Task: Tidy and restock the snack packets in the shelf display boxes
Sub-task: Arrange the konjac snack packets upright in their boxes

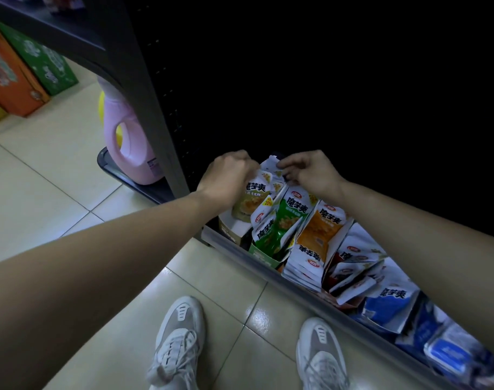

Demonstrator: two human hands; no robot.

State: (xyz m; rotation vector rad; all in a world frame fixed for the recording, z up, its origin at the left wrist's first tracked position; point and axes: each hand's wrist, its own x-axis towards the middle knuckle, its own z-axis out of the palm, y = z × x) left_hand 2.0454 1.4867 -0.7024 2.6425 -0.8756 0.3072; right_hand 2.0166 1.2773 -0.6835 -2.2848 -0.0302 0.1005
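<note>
On the bottom shelf, display boxes hold upright snack packets. The leftmost olive box [231, 227] holds white and olive packets [254, 192]. My left hand [226, 178] grips the tops of these packets from the left. My right hand [307, 171] pinches their white top edges [271, 164] from the right. Beside them stand green packets [285, 220] in a green box [264, 256], then orange packets [321, 226], dark red ones [350, 266] and blue ones [389, 302] further right.
The shelf's grey front rail [310, 294] runs diagonally to the lower right. A pink detergent jug [130, 142] stands on the neighbouring shelf base at the left. Orange and green cartons [20, 68] sit on the tiled floor. My two white shoes [181, 342] are below.
</note>
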